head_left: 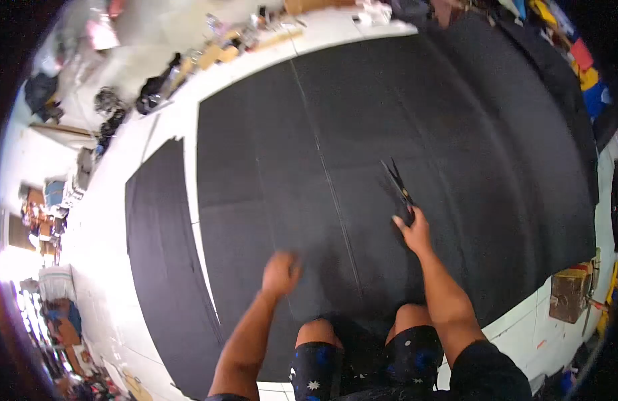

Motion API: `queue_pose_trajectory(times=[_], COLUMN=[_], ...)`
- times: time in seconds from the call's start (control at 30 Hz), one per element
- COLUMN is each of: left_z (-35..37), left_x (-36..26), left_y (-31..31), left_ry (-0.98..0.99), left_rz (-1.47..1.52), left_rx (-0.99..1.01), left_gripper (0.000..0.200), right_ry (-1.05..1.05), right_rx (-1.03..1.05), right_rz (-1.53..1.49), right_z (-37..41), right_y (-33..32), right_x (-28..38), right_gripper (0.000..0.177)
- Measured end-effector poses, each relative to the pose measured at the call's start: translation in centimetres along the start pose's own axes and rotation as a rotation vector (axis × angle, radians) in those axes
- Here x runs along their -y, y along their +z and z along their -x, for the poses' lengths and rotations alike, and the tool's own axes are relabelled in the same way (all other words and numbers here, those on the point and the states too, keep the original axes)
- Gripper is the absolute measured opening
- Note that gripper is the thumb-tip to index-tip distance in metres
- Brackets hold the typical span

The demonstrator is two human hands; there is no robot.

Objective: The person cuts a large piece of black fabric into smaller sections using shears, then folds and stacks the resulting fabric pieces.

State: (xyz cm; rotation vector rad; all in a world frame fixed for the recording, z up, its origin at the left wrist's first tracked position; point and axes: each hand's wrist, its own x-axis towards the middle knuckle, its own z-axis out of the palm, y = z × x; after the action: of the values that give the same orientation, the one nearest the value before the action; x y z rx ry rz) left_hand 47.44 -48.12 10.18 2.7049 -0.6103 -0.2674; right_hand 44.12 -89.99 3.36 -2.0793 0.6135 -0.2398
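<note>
Covering the white floor, black fabric lies flat

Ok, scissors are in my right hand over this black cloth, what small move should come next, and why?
Probably press the left hand flat on the wide black fabric sheet beside its faint pale line. The right hand grips the black scissors, tips pointing away, while the left hand looks curled and blurred, not steadying the cloth.
</note>
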Motion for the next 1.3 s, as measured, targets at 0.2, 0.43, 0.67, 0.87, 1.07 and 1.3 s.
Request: queue_pose_trajectory(times=[0.2,0.43,0.67,0.87,1.07,1.3], left_z=[35.9,62.7,54.8,48.9,47.2,50.5], left_x=[9.2,7.0,8.1,12.6,13.9,10.1], left_y=[9.9,15.4,15.9,15.9,9.5,11.2], left_ry=[-0.313,-1.502,-1.013,-0.664,-0.09,-1.357], left_rz=[-0.096,0.563,0.271,0.3,-0.316,0.422], left_rx=[0.475,0.298,0.335,0.111,0.552,-0.172], left_gripper=[0.042,0.049,0.043,0.054,0.058,0.087], right_ry=[0.062,0.346,0.831,0.743,0.372,-0.083], right_rx=[-0.018,-0.074,-0.218,-0.086,0.181,0.542], right_rz=[0.371,0.427,0.509,0.577,0.827,1.214], right_z=[22.2,47.6,55.6,54.6,47.1,33.2], right_y=[-20.3,-28.2,-23.0,-22.7,-26.0,-25.1], right_x=[-3.6,-21.9,-30.9,-26.6,-25.9,-11.9], right_gripper=[0.061,0.046,0.059,0.052,0.046,0.042])
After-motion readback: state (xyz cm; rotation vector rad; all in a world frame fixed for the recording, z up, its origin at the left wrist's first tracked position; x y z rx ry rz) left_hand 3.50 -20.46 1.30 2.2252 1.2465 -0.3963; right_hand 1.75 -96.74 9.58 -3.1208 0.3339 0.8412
